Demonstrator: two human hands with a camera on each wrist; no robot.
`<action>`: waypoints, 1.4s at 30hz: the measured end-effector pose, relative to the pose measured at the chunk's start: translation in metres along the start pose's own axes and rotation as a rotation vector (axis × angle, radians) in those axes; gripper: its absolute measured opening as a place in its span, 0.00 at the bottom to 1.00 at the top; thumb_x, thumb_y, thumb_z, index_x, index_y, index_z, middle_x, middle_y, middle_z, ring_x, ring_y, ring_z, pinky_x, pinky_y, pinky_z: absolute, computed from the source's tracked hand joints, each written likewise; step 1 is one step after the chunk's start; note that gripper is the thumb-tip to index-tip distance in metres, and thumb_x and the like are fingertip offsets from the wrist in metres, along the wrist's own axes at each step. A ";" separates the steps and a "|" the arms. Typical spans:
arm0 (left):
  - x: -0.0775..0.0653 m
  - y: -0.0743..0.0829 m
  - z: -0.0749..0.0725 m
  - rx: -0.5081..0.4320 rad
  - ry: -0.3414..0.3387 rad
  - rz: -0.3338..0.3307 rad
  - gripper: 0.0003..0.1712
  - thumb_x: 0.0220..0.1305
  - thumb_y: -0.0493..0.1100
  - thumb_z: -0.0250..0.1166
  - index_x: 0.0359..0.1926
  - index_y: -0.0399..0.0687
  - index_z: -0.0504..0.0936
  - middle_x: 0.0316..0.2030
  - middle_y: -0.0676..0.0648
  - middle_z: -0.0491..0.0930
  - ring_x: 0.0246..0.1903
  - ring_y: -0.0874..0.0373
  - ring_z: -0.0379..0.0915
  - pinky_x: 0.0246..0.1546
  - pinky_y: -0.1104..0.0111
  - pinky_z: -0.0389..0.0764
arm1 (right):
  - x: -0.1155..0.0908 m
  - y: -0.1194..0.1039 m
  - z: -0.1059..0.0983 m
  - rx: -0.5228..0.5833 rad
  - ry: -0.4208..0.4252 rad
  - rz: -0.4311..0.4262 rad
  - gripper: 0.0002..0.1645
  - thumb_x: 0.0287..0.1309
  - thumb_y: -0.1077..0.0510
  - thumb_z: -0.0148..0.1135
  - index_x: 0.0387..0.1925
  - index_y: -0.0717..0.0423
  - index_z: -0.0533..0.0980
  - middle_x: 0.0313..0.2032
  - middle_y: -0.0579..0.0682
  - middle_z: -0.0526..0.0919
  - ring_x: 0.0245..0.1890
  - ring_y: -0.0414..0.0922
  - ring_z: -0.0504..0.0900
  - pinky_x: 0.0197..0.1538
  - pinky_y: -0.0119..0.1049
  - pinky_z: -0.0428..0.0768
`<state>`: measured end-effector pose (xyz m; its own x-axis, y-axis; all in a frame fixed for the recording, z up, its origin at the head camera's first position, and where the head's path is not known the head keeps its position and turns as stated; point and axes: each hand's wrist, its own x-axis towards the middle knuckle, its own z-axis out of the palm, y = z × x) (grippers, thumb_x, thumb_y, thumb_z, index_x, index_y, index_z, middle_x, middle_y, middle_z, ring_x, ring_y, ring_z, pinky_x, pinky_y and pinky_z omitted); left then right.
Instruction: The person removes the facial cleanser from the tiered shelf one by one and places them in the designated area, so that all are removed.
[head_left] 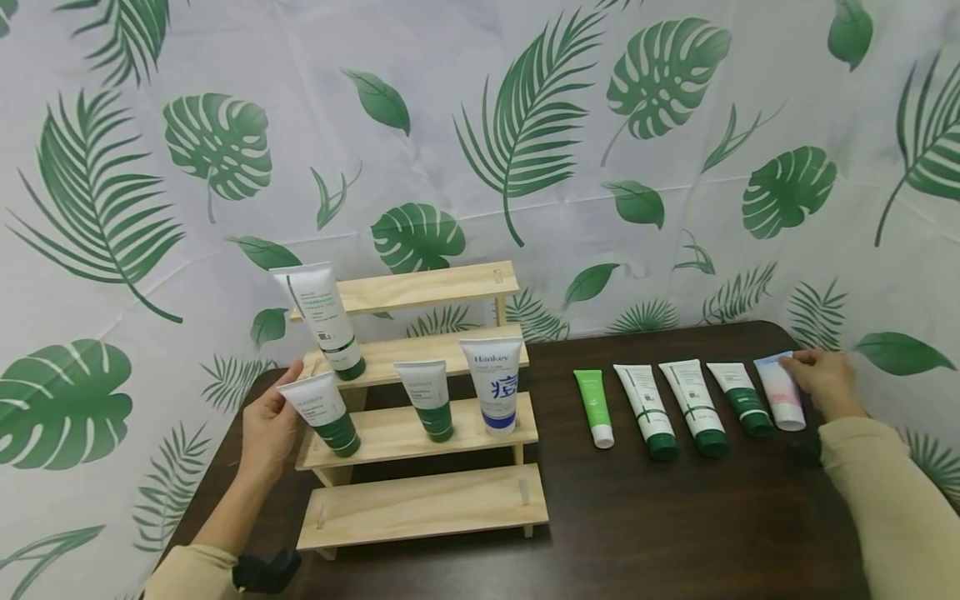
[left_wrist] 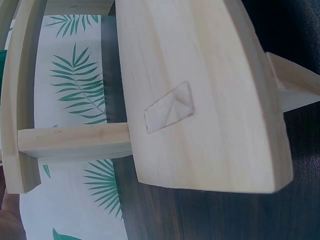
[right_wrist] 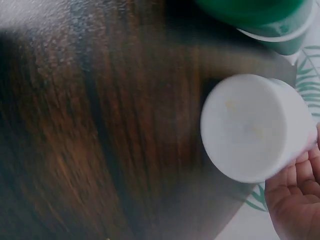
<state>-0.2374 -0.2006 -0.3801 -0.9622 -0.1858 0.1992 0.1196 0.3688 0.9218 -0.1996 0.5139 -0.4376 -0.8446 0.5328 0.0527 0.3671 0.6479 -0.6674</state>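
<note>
Pink-blue tube [head_left: 780, 393] lay fore-and-aft, right hand [head_left: 827, 383] gripping it from right side; left hand [head_left: 267, 433]: hold indeterminable.

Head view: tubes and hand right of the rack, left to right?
Lime tube, white tube, second white tube, shorter white-and-green tube, pink-and-blue tube, right hand.

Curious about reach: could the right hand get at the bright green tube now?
Probably, once the right hand releases the pink-and-blue tube. Three green-capped tubes lie between, but nothing covers the bright green tube; the way above looks free.
</note>
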 end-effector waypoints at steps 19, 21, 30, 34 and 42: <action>0.000 0.000 -0.001 0.004 0.000 -0.010 0.24 0.69 0.41 0.54 0.63 0.38 0.69 0.65 0.48 0.65 0.66 0.59 0.57 0.46 0.90 0.66 | 0.008 0.006 0.012 -0.039 0.054 0.073 0.27 0.63 0.54 0.49 0.52 0.75 0.68 0.49 0.76 0.70 0.46 0.66 0.68 0.43 0.48 0.72; 0.000 0.001 -0.001 0.005 0.003 -0.011 0.24 0.69 0.41 0.54 0.63 0.38 0.69 0.65 0.48 0.65 0.66 0.58 0.58 0.46 0.90 0.66 | 0.008 0.006 0.012 -0.037 0.051 0.071 0.27 0.63 0.54 0.49 0.52 0.75 0.68 0.51 0.76 0.69 0.48 0.67 0.67 0.49 0.53 0.68; 0.000 -0.001 0.000 0.013 0.005 -0.010 0.24 0.69 0.41 0.54 0.63 0.38 0.69 0.65 0.47 0.65 0.66 0.58 0.59 0.45 0.90 0.66 | 0.003 0.008 0.011 -0.023 0.052 0.113 0.27 0.63 0.56 0.48 0.52 0.77 0.67 0.52 0.76 0.67 0.49 0.66 0.66 0.50 0.54 0.67; -0.001 -0.001 0.000 0.015 0.007 -0.009 0.24 0.69 0.41 0.54 0.63 0.39 0.69 0.65 0.47 0.65 0.66 0.58 0.59 0.45 0.90 0.66 | 0.002 0.009 0.009 -0.033 0.057 0.088 0.26 0.62 0.56 0.49 0.50 0.78 0.68 0.49 0.76 0.69 0.45 0.65 0.67 0.41 0.47 0.69; 0.000 0.001 0.000 0.008 -0.003 -0.003 0.24 0.69 0.41 0.54 0.64 0.38 0.69 0.65 0.47 0.65 0.66 0.57 0.59 0.45 0.90 0.66 | -0.004 0.009 0.003 -0.108 0.068 -0.004 0.24 0.61 0.58 0.49 0.45 0.80 0.69 0.44 0.77 0.72 0.43 0.68 0.70 0.39 0.49 0.71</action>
<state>-0.2370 -0.2002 -0.3794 -0.9633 -0.1838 0.1956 0.1152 0.3752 0.9197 -0.1943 0.5164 -0.4457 -0.8194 0.5630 0.1077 0.4065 0.7032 -0.5833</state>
